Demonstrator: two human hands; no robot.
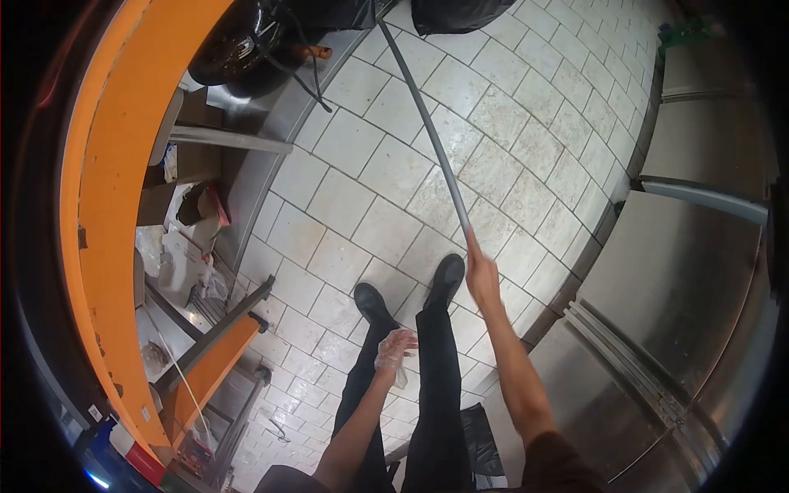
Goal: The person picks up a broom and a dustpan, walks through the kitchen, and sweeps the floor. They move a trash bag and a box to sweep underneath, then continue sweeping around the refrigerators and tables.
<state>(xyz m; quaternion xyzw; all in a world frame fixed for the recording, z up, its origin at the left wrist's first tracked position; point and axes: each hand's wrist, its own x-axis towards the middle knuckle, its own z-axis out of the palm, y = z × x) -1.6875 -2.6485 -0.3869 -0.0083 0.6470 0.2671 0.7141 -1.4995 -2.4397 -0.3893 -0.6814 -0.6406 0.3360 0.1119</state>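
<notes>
My right hand (483, 283) is closed around the near end of a long grey pole (434, 131). The pole slants away over the floor to the top of the view, where its far end is out of sight near dark things. My left hand (396, 349), in a loose clear plastic glove, hangs in front of my legs. Its fingers are loosely apart and hold nothing that I can see. Below the hands, my black shoes (446, 279) stand on the tiles.
White floor tiles (345, 197) show dirty smudges. Steel cabinets (674, 287) line the right side. An orange-edged counter (99, 246) with cluttered shelves runs along the left. A black bag (460, 15) lies at the top, near a round black object (234, 49) with cables.
</notes>
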